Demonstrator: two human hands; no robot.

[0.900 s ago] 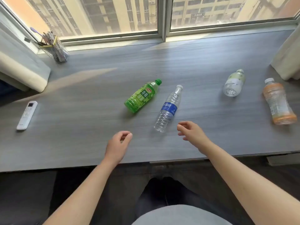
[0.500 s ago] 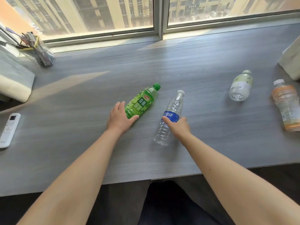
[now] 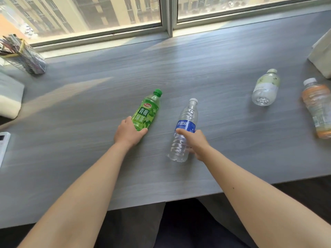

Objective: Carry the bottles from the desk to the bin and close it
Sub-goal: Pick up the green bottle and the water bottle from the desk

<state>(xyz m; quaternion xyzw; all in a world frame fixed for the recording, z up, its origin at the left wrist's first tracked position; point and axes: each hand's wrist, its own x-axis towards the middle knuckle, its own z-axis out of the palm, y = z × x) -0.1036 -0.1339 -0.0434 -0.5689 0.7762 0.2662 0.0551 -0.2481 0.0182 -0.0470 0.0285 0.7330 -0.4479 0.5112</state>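
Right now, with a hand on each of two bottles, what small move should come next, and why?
Probably lift both. The left hand wraps the green bottle's base, the right hand the clear bottle; both still lie on the desk.

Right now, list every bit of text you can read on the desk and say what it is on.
"青梅绿茶": green bottle, large white characters on its label; the small red logo above is too small to read.
White characters on the clear bottle's blue label: too blurred to read.
"茶": pale bottle.
Orange bottle: print unreadable.
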